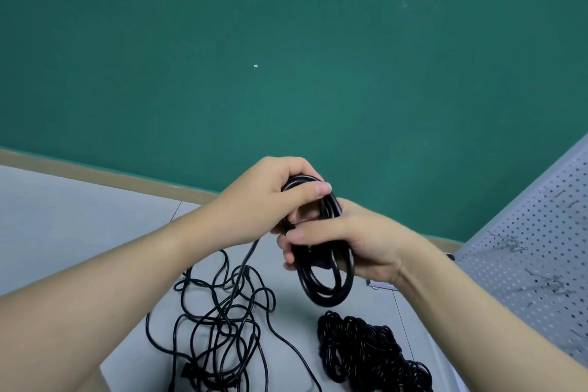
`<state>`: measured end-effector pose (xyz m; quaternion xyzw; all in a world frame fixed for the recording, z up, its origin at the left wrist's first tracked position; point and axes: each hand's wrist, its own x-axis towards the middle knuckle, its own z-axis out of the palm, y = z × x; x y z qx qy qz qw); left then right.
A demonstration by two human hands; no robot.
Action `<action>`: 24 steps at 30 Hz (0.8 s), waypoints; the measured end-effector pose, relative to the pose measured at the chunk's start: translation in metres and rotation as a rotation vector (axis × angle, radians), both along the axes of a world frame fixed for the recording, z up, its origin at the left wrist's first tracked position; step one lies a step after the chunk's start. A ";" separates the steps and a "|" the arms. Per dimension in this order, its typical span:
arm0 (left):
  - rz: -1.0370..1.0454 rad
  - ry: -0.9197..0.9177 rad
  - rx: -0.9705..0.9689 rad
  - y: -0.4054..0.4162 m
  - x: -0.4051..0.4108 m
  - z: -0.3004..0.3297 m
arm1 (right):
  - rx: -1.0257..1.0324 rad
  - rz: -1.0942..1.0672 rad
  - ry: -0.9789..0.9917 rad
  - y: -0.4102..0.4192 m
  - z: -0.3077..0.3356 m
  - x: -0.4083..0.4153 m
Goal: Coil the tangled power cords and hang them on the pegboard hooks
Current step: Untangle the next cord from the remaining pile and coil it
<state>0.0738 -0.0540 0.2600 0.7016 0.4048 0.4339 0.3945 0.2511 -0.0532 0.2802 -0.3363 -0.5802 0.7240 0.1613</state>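
Nearest the camera, at the front edge of the tabletop (pixel 63 226), the loose tangle of cord (pixel 219 321) sprawls in thin black loops crossing over one another, a plug end lying low in the heap. Just to its right sits a dense black bundle (pixel 369 350), packed tight; what it is made of I cannot tell. The tangle looks light and floppy, soft enough to bend anywhere, but those crossings look likely to snag if pulled hard, so draw it in slowly, a length at a time.

Up above them, both hands are busy on the coil (pixel 321 251). The right hand (pixel 359 248) clasps the coil through its middle, fingers wrapped round the gathered turns, and the lower loops hang free below it. The left hand (pixel 270 200) grips the top of the same coil, thumb pressed across the strands, and from under it a single strand (pixel 248 258) drops down into the tangle, so this cord is not fully wound. The rubbery jacket should give fair grip, yet the turns will likely spring apart if the clasp loosens; best hold is right where the turns bunch together.

Off at the right edge stands the pegboard (pixel 541 232), pale and perforated, with wire hooks (pixel 515 245) sticking out, none carrying a cord in view. Farthest back rises the green wall (pixel 286 41)
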 end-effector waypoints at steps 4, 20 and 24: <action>-0.004 0.074 0.022 0.000 -0.002 0.002 | 0.045 0.029 -0.075 -0.010 -0.010 -0.013; 0.043 0.112 -0.241 0.021 0.005 -0.047 | -0.018 -0.427 0.252 0.006 0.012 -0.002; 0.109 0.241 -0.170 0.023 0.002 -0.058 | 0.374 -0.683 -0.148 0.025 0.001 0.021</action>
